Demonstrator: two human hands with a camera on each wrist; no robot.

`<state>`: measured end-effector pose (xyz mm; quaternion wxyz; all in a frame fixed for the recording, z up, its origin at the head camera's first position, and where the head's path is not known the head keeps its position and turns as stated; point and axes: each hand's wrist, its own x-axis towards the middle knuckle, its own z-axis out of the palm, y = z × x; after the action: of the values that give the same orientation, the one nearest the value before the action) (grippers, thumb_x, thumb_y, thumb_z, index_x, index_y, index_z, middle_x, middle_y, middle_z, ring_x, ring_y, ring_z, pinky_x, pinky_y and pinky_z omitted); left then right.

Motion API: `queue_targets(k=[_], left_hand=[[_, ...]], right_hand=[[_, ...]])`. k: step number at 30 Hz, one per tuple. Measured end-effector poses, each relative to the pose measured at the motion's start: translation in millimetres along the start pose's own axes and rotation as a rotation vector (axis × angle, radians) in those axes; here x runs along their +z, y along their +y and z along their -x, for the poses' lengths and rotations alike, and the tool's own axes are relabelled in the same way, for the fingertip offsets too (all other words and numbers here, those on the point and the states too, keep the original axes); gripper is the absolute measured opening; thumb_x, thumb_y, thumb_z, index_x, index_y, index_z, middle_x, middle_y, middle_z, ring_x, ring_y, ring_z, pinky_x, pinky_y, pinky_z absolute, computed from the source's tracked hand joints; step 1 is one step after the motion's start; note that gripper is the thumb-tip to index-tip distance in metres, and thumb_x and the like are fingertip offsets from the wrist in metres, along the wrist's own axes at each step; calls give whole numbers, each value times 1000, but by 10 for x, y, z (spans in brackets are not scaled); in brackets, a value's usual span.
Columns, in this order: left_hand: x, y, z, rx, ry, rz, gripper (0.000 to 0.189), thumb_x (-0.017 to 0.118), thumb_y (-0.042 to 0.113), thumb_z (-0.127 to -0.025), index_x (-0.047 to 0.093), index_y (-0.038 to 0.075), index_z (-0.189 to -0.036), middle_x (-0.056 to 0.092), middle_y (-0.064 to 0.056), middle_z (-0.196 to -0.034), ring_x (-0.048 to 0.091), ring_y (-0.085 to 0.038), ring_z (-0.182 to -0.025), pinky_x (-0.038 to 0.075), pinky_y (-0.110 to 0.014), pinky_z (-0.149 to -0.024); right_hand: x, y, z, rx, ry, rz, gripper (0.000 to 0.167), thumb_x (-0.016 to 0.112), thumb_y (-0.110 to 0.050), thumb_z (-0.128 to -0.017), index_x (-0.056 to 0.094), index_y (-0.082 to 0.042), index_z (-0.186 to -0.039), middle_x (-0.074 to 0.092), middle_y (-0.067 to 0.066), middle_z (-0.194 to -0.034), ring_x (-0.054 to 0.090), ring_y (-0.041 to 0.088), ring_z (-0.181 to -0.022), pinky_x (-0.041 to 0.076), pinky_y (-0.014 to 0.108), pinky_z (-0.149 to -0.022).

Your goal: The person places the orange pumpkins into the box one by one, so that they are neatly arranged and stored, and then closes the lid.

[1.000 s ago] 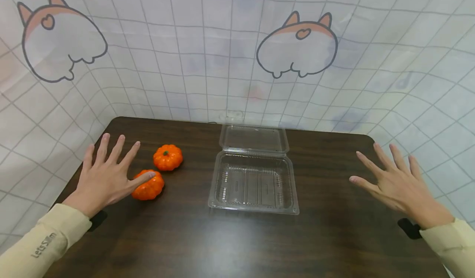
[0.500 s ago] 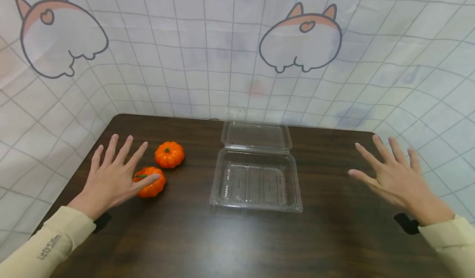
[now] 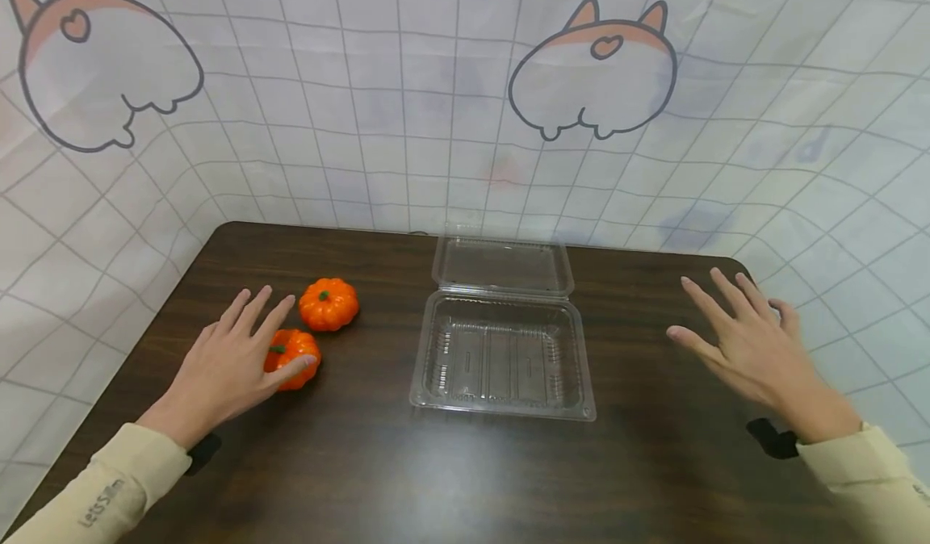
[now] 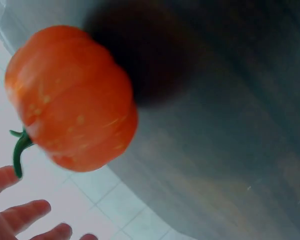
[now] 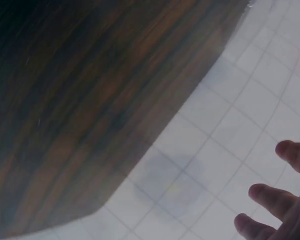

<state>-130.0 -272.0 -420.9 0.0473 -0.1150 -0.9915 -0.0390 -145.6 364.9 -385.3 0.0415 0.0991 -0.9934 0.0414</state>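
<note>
Two small orange pumpkins with green stems sit at the left of the table. My left hand [image 3: 228,362] hovers over the nearer pumpkin [image 3: 296,358], its fingers spread and partly hiding it; in the left wrist view this pumpkin [image 4: 72,100] shows its curved stem near a fingertip. Just behind it stands the farther pumpkin [image 3: 328,304], apart from the hand. My right hand [image 3: 756,350] is held above the right side of the table with loosely spread fingers and nothing in them. Between the hands lies a clear plastic clamshell box [image 3: 501,356], its lid [image 3: 503,266] folded back.
The dark wood-grain table [image 3: 436,479] has rounded far corners. A white grid-patterned curtain [image 3: 378,84] with cartoon corgi prints hangs close behind it and along both sides.
My left hand has lowered toward the nearer pumpkin, its fingers drawing closer together. The right hand has shifted slightly inward, its fingers bending a little. The box and pumpkins stay put.
</note>
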Motion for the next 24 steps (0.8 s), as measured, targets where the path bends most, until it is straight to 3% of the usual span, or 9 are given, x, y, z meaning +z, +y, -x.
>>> queue_targets(k=[7, 12, 16, 19, 22, 24], left_hand=[[103, 14, 60, -11, -3, 81, 91, 61, 69, -93, 40, 8, -157, 39, -26, -160, 46, -53, -137, 50, -76, -91], [156, 27, 86, -16, 19, 137, 88, 66, 65, -92, 42, 9, -155, 45, -25, -154, 52, -52, -129, 53, -74, -84], [190, 29, 109, 5, 57, 178, 81, 74, 55, -91, 46, 8, -151, 48, -24, -150, 56, -49, -125, 54, -71, -86], [220, 31, 127, 19, 91, 199, 77, 77, 49, -89, 49, 7, -148, 51, -22, -147, 58, -46, -123, 55, -69, -88], [247, 36, 143, 29, 131, 208, 75, 79, 46, -88, 51, 8, -146, 53, -21, -143, 61, -46, -119, 56, -67, -86], [252, 40, 155, 25, 151, 221, 74, 80, 45, -88, 52, 8, -145, 55, -21, -142, 61, -45, -118, 56, -67, -86]], right_hand=[[134, -134, -29, 25, 90, -148, 72, 50, -54, -106, 25, -24, -166, 30, 27, -166, 31, 60, -141, 21, 80, -99], [205, -213, -35, 42, 123, -314, 65, 51, -44, -108, 30, -18, -164, 37, 33, -159, 34, 64, -136, 28, 79, -99], [260, -277, -23, 62, 131, -405, 62, 51, -39, -108, 33, -15, -163, 43, 33, -151, 56, 51, -117, 49, 63, -85], [312, -331, -16, 62, 146, -448, 59, 52, -36, -108, 37, -13, -161, 49, 29, -146, 66, 44, -105, 55, 55, -74], [366, -386, -9, 71, 146, -506, 56, 53, -35, -108, 41, -14, -159, 52, 25, -147, 68, 42, -112, 59, 51, -79], [402, -423, -6, 85, 132, -551, 54, 53, -35, -108, 42, -16, -158, 53, 22, -148, 71, 33, -111, 61, 43, -81]])
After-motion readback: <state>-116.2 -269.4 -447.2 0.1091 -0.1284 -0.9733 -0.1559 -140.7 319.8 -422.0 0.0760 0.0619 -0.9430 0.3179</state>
